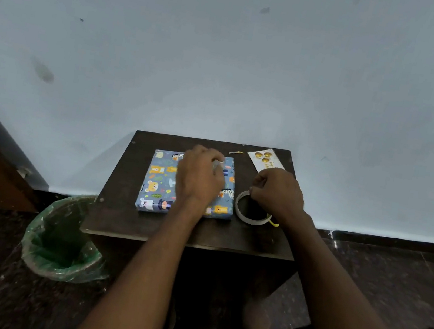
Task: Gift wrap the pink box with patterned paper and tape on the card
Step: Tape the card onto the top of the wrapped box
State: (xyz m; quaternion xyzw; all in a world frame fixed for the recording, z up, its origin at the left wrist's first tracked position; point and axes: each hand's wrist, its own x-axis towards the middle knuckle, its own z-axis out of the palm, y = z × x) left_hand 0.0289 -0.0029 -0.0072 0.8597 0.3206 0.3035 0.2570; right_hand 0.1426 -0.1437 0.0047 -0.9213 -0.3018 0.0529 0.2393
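head view: at the centre of the frame a person leans over a small dark table (149,224) set against a pale wall. the box (160,183), already covered in blue patterned paper printed with bears and leopards, lies flat on the table's left half. the left hand (199,176) rests on top of it, fingers curled toward the far edge; something pale shows at the fingertips, perhaps a strip of tape, but i cannot tell for sure. just right of the box, the right hand (276,195) is bunched over the tape roll (249,212), fingers pinched at the roll's upper rim as if working an end free. a yellow handle (273,224), perhaps of scissors, pokes out beneath that wrist. the card (265,159), white with gold balls, lies untaped at the table's upper right corner, with a small paper scrap (236,153) just beside it. a green-lined bin (61,242) stands on the floor at lower left.

the wrapped box looks light and stiff, its glossy paper likely slippery and easy to crease; it would best be steadied flat from above or taken by its long edges. the card looks thin and bendable, best lifted by an edge.
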